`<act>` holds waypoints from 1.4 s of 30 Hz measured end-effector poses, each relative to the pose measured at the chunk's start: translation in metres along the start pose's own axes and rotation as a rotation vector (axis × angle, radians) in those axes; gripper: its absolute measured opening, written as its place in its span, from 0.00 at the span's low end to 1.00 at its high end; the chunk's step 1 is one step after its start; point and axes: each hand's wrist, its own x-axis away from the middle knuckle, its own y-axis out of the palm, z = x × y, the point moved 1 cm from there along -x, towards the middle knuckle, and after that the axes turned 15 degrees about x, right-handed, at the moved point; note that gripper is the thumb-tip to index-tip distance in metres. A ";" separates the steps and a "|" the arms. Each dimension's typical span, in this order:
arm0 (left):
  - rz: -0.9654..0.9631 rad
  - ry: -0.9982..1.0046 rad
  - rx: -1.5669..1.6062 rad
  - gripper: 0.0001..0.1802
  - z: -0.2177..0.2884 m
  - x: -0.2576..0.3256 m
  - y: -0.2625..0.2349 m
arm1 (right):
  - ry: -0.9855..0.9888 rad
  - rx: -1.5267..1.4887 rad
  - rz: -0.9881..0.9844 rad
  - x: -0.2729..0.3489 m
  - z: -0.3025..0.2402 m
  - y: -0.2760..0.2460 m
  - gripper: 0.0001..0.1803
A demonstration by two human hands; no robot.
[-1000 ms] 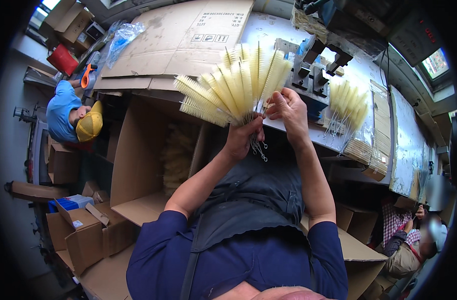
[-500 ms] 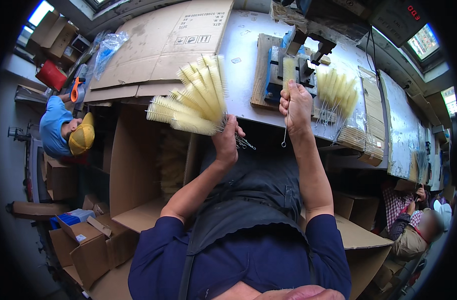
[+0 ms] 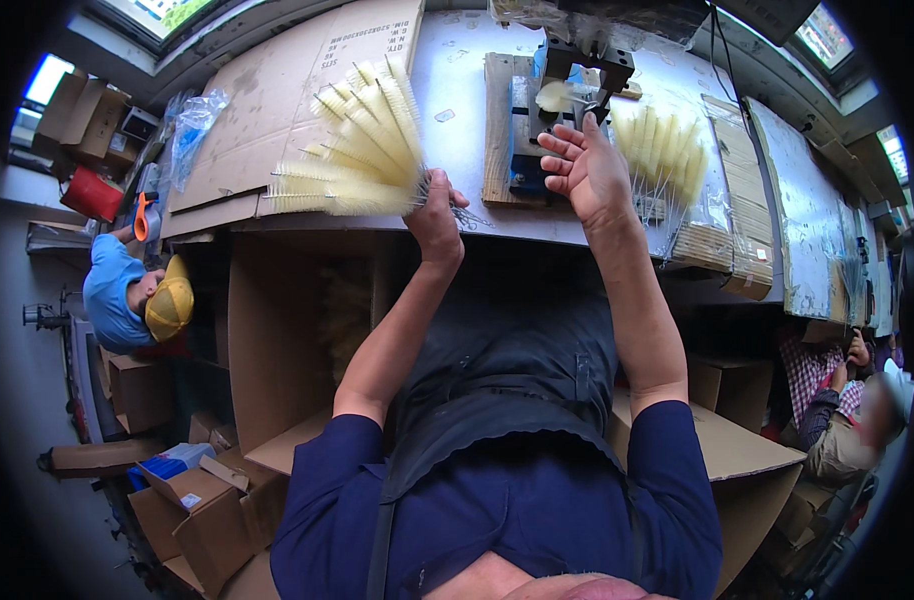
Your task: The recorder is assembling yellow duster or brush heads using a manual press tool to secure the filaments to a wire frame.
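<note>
A fanned bundle of cream bottle brushes point(image 3: 362, 140) is gripped by its twisted wire stems in my left hand point(image 3: 437, 220), above the front edge of the table. My right hand point(image 3: 589, 172) is open, palm up with its fingers apart, in front of a black and blue clamping fixture point(image 3: 537, 120). Just beyond those fingers, a single pale brush point(image 3: 559, 97) shows blurred and sideways at the fixture; whether it touches the fixture I cannot tell. More cream brushes point(image 3: 662, 150) lie in a row to the right, their wire loops toward me.
Flattened cardboard point(image 3: 287, 100) covers the table's left part. An open carton point(image 3: 287, 330) with pale brushes inside stands below on the left. Strapped cardboard point(image 3: 737, 200) lies to the right. One person in a yellow cap point(image 3: 167, 300) is at left, another point(image 3: 837, 420) at right.
My right hand has let go of its single brush and opened, and the brush now lies sideways by the fixture. My left hand has moved up and slightly left with the bundle.
</note>
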 end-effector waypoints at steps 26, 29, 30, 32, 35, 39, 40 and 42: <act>-0.060 -0.025 -0.035 0.03 -0.022 -0.017 -0.022 | -0.088 0.059 -0.006 0.012 0.014 -0.032 0.20; -0.072 -0.012 -0.046 0.03 -0.022 -0.017 -0.023 | -0.084 0.046 -0.010 0.008 0.011 -0.037 0.19; -0.069 -0.015 -0.041 0.03 -0.022 -0.016 -0.022 | -0.081 0.038 -0.028 0.007 0.011 -0.038 0.19; -0.067 -0.019 -0.041 0.02 -0.021 -0.015 -0.021 | -0.071 0.025 -0.033 0.006 0.009 -0.041 0.18; -0.071 -0.023 -0.042 0.02 -0.021 -0.015 -0.023 | -0.058 0.006 -0.051 0.006 0.005 -0.040 0.17; -0.067 -0.027 -0.030 0.02 -0.023 -0.016 -0.022 | -0.021 -0.015 -0.087 0.002 0.001 -0.043 0.16; -0.074 -0.016 -0.028 0.02 -0.023 -0.016 -0.022 | -0.022 -0.016 -0.082 0.002 -0.001 -0.043 0.16; -0.085 -0.020 -0.040 0.02 -0.022 -0.016 -0.023 | 0.028 -0.057 -0.067 0.002 -0.006 -0.042 0.17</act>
